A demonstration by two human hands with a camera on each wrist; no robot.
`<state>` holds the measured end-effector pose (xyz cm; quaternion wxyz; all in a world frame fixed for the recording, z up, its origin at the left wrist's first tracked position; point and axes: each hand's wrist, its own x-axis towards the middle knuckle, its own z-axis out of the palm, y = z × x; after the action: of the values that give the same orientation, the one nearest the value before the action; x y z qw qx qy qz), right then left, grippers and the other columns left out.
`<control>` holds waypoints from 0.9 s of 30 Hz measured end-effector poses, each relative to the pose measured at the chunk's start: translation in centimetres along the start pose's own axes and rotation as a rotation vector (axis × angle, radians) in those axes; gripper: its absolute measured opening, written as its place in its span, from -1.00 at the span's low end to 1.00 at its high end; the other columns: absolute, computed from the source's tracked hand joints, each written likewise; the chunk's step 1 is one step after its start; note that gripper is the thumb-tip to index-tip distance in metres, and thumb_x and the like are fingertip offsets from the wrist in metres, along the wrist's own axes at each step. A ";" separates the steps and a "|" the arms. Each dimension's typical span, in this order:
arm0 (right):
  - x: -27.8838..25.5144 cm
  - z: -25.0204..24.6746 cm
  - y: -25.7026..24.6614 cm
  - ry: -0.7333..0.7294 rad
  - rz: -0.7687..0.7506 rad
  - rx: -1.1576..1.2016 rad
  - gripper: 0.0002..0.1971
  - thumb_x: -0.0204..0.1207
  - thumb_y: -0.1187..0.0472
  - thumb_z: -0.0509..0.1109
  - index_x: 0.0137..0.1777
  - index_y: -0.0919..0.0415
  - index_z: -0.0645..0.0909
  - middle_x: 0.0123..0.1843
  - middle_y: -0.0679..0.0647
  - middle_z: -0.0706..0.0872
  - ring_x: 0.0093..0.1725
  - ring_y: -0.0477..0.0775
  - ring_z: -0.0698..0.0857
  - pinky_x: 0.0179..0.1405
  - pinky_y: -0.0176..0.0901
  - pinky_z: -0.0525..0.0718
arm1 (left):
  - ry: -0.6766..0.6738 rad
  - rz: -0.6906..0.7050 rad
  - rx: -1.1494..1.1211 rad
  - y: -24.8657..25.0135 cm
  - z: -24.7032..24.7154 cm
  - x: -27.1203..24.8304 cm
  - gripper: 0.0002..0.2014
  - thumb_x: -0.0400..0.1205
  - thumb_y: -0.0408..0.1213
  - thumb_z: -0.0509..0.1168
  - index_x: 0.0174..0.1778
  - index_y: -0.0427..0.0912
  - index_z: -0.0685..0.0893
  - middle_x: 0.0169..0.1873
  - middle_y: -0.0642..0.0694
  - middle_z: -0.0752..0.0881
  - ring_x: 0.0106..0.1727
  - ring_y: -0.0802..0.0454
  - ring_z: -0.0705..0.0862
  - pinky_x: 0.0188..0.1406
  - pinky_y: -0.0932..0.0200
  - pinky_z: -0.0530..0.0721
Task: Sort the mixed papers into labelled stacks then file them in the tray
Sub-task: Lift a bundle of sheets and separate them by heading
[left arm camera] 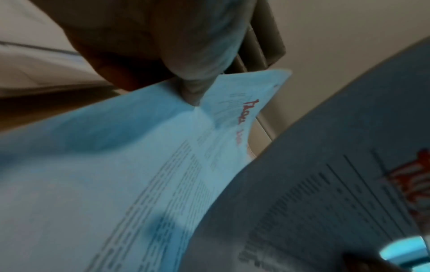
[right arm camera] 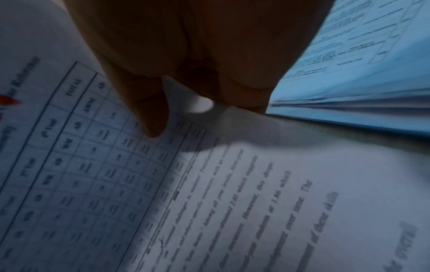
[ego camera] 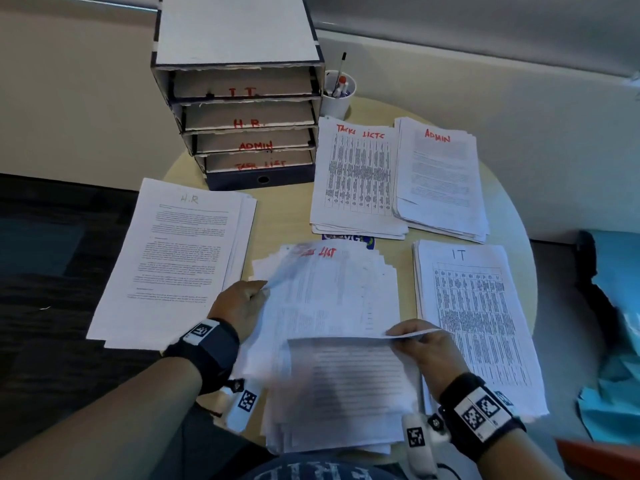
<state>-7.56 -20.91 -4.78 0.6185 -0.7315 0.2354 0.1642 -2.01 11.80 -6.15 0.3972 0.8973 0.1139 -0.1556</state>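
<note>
Two sheets are pinched, left hand [ego camera: 242, 306] and right hand [ego camera: 420, 344]; misfiling is risked if labels go unread.

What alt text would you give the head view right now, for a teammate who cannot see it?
Both hands lift sheets off the mixed pile at the near table edge: the left hand pinches a sheet marked in red, the right hand another. Around it lie stacks labelled H.R, Tasks Lists, Admin and IT, with a labelled tray behind.
</note>
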 end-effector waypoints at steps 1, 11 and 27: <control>-0.1 0.1 -0.2 -0.016 -0.006 0.003 -0.86 0.39 0.55 0.53 -0.15 0.34 0.80 -0.09 0.35 0.83 -0.10 0.24 0.77 0.00 0.04 0.71 | 0.012 0.007 -0.014 0.1 -0.3 -0.4 -0.78 0.77 -0.16 0.20 -0.10 -0.03 0.73 -0.29 0.07 0.61 -0.18 0.01 0.55 -0.22 0.21 0.42; -0.9 1.0 -1.6 -0.089 0.051 0.045 -0.78 0.51 0.41 0.48 0.15 0.41 0.69 -0.05 0.18 0.87 -0.03 0.23 0.86 -0.04 0.00 0.82 | 0.197 0.189 0.156 -1.3 -1.0 -1.3 -0.80 0.74 -0.21 0.22 -0.10 -0.13 0.72 -0.19 -0.08 0.59 -0.10 -0.11 0.60 -0.11 0.16 0.45; -0.7 1.4 -2.5 0.003 -0.045 -0.071 -0.86 0.46 0.40 0.54 0.01 0.30 0.79 -0.09 0.12 0.89 -0.06 0.17 0.86 0.14 0.24 0.78 | -0.367 -0.071 -0.484 1.0 -1.1 -3.4 -0.81 0.66 -0.50 0.26 -0.24 -0.23 0.68 -0.30 -0.13 0.61 -0.32 0.04 0.54 -0.34 0.18 0.51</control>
<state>-6.72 -19.17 -2.61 0.5954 -0.7582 0.2141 0.1573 -4.65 11.70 -3.52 0.6076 0.7289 0.1051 -0.2973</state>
